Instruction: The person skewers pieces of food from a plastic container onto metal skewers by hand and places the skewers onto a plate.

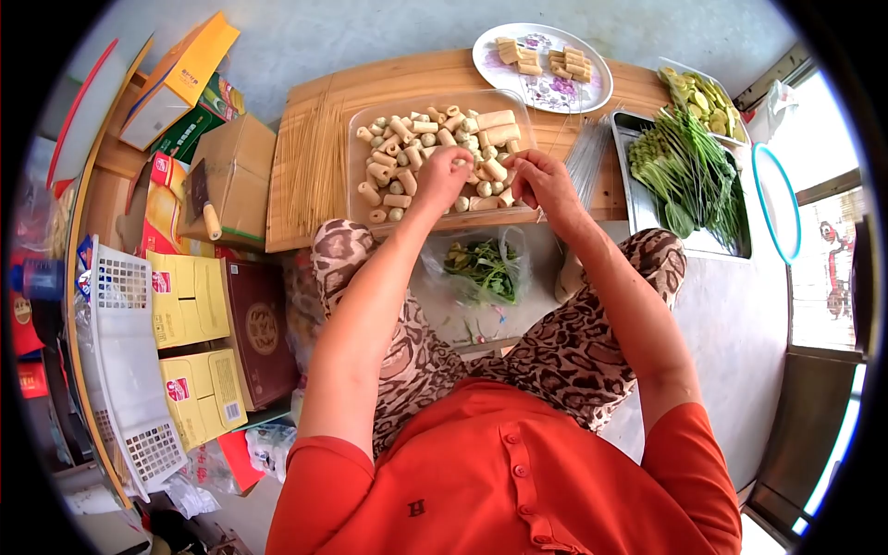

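A shallow clear plastic tray [356, 211] on the wooden table holds many beige hollow tube pieces [380, 171] and small round pale balls [428, 140], with a few larger blocks [495, 119] at its back right. My left hand [446, 176] is over the middle of the tray, its fingers closed in a pinch. Close by on the right, my right hand [548, 185] is at the tray's right edge, thumb and fingers also pressed together. What either hand pinches is too small or hidden to make out. Thin bamboo skewers [313, 176] lie left of the tray.
More thin sticks [585, 165] lie right of the tray. A floral plate [555, 96] with beige rolls is behind. At right, a metal tray [622, 129] holds leafy greens [694, 176]. A plastic bag of greens [481, 268] sits between the knees; cardboard boxes [231, 166] stand left.
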A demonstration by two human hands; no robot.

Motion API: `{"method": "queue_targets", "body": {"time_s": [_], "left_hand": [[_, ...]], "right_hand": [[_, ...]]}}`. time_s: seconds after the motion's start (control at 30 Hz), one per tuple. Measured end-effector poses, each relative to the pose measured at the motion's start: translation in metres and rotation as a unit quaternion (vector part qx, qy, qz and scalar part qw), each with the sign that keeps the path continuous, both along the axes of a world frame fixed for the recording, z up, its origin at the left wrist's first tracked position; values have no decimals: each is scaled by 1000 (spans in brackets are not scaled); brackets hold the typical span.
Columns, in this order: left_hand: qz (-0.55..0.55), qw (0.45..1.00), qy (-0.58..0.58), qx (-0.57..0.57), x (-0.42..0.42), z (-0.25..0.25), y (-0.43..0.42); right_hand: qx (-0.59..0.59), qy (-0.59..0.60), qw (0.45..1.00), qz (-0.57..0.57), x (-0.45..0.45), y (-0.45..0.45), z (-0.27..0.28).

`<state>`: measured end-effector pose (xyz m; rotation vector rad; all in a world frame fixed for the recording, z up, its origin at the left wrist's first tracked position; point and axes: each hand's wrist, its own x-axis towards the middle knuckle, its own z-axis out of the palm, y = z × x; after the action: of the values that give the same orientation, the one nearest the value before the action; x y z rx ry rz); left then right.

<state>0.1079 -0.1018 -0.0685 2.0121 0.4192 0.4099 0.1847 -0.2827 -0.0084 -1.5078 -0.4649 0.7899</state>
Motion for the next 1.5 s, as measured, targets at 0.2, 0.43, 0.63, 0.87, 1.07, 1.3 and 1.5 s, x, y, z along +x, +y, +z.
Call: {"method": "queue_targets", "body": {"time_s": [0.2, 0.43, 0.63, 0.87, 1.07, 1.3, 1.5], "left_hand": [[-85, 966, 49, 240, -5, -7, -14], [-33, 968, 61, 240, 12, -26, -6], [83, 925, -43, -368, 12, -7, 24], [121, 827, -119, -535, -7, 10, 42], [117, 812, -139, -554, -13, 10, 47], [131, 799, -156, -566, -12, 8, 49], [128, 799, -157, -566, -12, 9, 48]], "right_hand": [[-5, 0, 1000, 1, -6, -9, 8], [-18, -10, 1000, 12, -9, -16, 11], [-36, -35, 998, 41, -12, -19, 14], [-73, -104, 984, 129, -30, -16, 10], [-93, -113, 980, 137, -37, -10, 13], [-91, -129, 978, 133, -38, -9, 15], [-99, -137, 976, 134, -38, -9, 13]]}}
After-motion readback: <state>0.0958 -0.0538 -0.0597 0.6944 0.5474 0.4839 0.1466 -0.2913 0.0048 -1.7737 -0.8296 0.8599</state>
